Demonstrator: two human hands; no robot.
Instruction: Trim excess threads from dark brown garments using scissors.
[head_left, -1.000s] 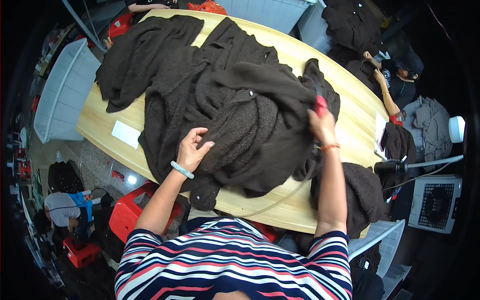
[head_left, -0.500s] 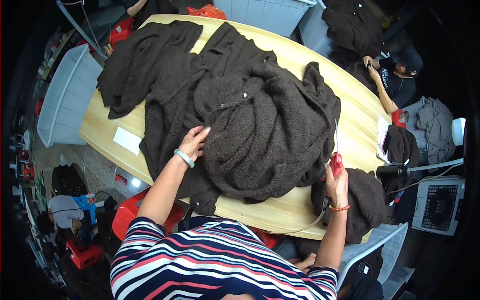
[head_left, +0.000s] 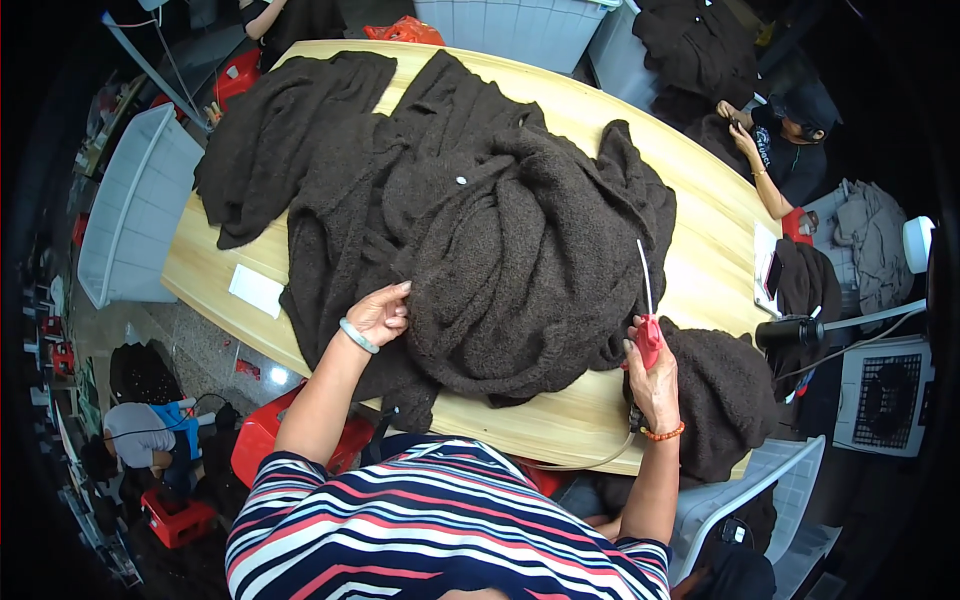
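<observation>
Fabric (head_left: 530,260) lies heaped between the hands (head_left: 377,316) (head_left: 656,390), mostly beyond them.

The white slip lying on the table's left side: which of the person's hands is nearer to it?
Left. The left hand is to the right of the white slip, by the dark fabric; the right hand is much farther right, holding a red-handled tool.

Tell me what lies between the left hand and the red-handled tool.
In the head view, a bunched dark garment lies between the left hand and the red-handled tool.
</observation>
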